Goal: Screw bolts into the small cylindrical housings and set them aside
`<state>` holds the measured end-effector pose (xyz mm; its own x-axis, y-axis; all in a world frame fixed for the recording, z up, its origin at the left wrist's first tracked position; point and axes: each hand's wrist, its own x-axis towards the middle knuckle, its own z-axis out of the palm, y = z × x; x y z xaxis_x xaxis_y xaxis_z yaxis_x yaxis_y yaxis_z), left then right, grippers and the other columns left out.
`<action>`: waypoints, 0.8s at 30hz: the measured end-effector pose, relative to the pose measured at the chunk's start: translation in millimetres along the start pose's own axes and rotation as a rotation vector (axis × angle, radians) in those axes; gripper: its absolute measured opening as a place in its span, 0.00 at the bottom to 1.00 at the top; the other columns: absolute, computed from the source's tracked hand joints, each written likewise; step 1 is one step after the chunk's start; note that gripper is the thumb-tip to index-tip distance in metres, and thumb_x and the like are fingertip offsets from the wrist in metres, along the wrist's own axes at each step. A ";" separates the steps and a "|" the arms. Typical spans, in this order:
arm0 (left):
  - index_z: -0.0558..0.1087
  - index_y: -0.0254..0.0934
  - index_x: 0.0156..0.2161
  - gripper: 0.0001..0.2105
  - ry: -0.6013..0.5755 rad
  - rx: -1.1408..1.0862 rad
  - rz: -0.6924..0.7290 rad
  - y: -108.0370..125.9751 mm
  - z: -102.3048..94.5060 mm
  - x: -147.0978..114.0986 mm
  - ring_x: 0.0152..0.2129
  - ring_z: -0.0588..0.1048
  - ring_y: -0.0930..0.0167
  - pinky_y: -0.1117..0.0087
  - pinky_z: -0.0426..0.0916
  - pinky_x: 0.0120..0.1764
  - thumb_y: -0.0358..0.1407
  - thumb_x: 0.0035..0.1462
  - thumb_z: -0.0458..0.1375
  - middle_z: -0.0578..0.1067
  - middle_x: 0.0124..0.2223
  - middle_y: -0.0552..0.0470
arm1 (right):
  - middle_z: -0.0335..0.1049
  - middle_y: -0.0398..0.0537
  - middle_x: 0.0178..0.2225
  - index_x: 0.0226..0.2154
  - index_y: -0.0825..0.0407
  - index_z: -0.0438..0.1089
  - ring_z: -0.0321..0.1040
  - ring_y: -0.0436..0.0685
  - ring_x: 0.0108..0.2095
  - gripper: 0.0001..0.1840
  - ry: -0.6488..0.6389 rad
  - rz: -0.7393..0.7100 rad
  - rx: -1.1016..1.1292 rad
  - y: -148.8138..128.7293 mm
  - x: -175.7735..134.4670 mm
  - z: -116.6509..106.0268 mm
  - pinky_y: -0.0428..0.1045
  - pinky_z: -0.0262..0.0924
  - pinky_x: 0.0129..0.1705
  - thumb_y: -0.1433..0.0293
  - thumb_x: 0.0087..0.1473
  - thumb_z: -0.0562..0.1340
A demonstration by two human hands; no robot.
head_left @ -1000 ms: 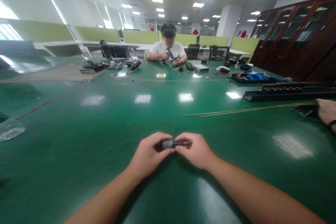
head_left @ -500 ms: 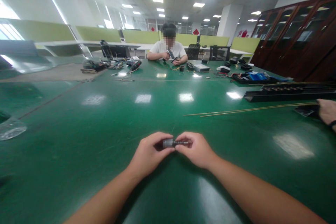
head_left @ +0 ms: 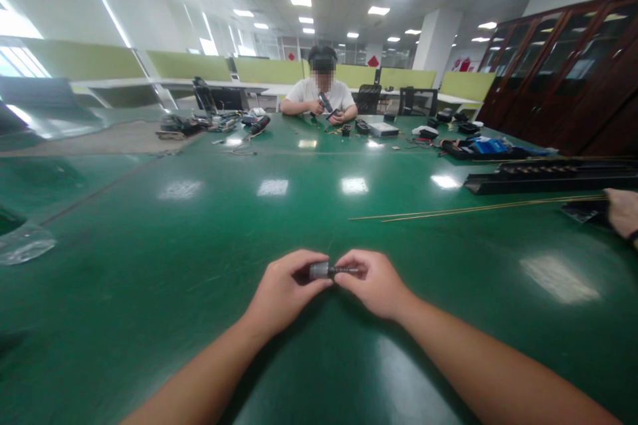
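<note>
Near the front of the green table, my left hand (head_left: 285,289) is wrapped round a short grey cylinder (head_left: 319,271), thumb below and fingers above. A thin dark rod with steps or rings, a stepped shaft (head_left: 343,270), sticks out to the right from the cylinder. My right hand (head_left: 371,282) pinches this shaft between thumb and fingers, its fingertips close to the left hand's. The two parts lie in line, level with the table. Whether they are joined is hard to make out, and my palms hide their outer ends.
Two long thin brass-coloured rods (head_left: 448,210) reach in from the right, near another person's hand (head_left: 622,211). Behind them lies a long black rail (head_left: 538,180). Across the green table (head_left: 224,232) sits a co-worker (head_left: 319,96) among tools and small parts. Clear plastic (head_left: 27,246) lies at left.
Hardly anything differs. My right fingertips sit very slightly farther right on the shaft. The left hand keeps the same hold on the cylinder.
</note>
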<state>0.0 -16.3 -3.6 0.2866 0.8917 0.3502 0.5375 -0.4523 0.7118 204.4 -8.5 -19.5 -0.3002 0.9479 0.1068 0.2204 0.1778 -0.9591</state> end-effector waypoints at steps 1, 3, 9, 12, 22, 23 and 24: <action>0.78 0.44 0.43 0.11 0.001 0.002 -0.003 -0.5 -0.1 -0.2 0.38 0.77 0.69 0.70 0.70 0.43 0.39 0.53 0.67 0.80 0.41 0.54 | 0.77 0.48 0.33 0.34 0.55 0.76 0.73 0.54 0.32 0.08 0.001 0.002 0.006 0.6 0.2 0.3 0.48 0.67 0.38 0.69 0.50 0.66; 0.78 0.44 0.42 0.11 0.004 0.003 -0.007 -1.3 -0.2 -0.5 0.37 0.77 0.69 0.70 0.70 0.42 0.38 0.53 0.67 0.80 0.41 0.54 | 0.77 0.48 0.33 0.34 0.55 0.75 0.73 0.54 0.31 0.07 0.003 0.002 0.014 1.3 0.5 0.8 0.48 0.67 0.38 0.69 0.50 0.66; 0.78 0.45 0.43 0.11 0.006 -0.008 -0.011 -2.2 0.1 -0.5 0.37 0.78 0.70 0.71 0.70 0.42 0.39 0.53 0.67 0.80 0.41 0.56 | 0.78 0.48 0.33 0.34 0.54 0.75 0.74 0.55 0.32 0.07 0.004 0.001 0.014 1.8 0.4 0.9 0.49 0.67 0.39 0.69 0.50 0.66; 0.78 0.45 0.42 0.11 0.004 -0.001 -0.022 -2.3 0.2 -0.4 0.38 0.78 0.70 0.72 0.70 0.42 0.39 0.52 0.67 0.80 0.41 0.56 | 0.78 0.47 0.33 0.33 0.54 0.75 0.74 0.54 0.32 0.07 0.004 -0.007 0.008 2.0 -0.1 0.7 0.48 0.67 0.38 0.69 0.49 0.66; 0.78 0.44 0.42 0.12 0.024 -0.005 -0.017 -0.8 -0.7 -0.5 0.38 0.78 0.69 0.70 0.70 0.43 0.41 0.52 0.68 0.80 0.41 0.55 | 0.77 0.48 0.33 0.34 0.54 0.76 0.73 0.54 0.32 0.08 0.008 0.007 0.022 0.8 -0.6 1.4 0.48 0.65 0.37 0.67 0.50 0.67; 0.78 0.44 0.43 0.12 0.029 -0.005 -0.015 -1.0 -0.7 -0.7 0.37 0.78 0.69 0.70 0.70 0.42 0.41 0.52 0.68 0.80 0.41 0.54 | 0.77 0.48 0.32 0.34 0.54 0.76 0.73 0.54 0.31 0.08 0.010 0.009 0.018 0.5 -0.6 1.5 0.48 0.65 0.36 0.67 0.50 0.67; 0.78 0.44 0.43 0.12 0.035 -0.004 -0.012 -1.3 -0.7 -0.9 0.37 0.78 0.69 0.70 0.70 0.42 0.41 0.52 0.68 0.80 0.41 0.54 | 0.77 0.47 0.32 0.33 0.54 0.76 0.72 0.54 0.31 0.08 0.012 0.012 0.015 0.2 -0.7 1.5 0.47 0.65 0.36 0.67 0.50 0.66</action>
<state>-1.5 -16.5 -4.4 0.2519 0.8973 0.3624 0.5373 -0.4412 0.7188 203.2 -9.5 -20.2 -0.2862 0.9531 0.0981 0.2100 0.1623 -0.9641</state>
